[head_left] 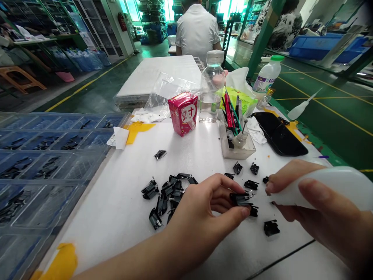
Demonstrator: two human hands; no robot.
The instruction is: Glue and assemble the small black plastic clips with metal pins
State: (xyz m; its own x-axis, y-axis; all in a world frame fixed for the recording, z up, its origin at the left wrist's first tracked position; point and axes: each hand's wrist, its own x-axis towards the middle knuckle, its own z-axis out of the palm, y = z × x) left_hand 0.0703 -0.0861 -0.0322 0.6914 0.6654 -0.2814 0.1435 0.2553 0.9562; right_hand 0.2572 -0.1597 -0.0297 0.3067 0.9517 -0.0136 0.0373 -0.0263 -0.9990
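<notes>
Between the thumb and fingers of my left hand [208, 212] is a small black plastic part [240, 198] with metal bits at its right end. My right hand [323, 210] is wrapped round a white squeeze bottle [329, 186] lying sideways in the grip; its tip cannot be made out. The two hands are apart. A pile of similar black parts [175, 190] lies left of my left hand. Several smaller black pieces are scattered between and around the hands, among them one piece [271, 228] below my right hand and another [254, 168] above.
A clear compartment box [62, 167] with black parts fills the left side. Behind stand a red drink carton [183, 114], a water bottle [210, 97] and a tool holder [237, 151] with pens. A dark phone [279, 134] lies right. A person [198, 31] sits ahead, facing away.
</notes>
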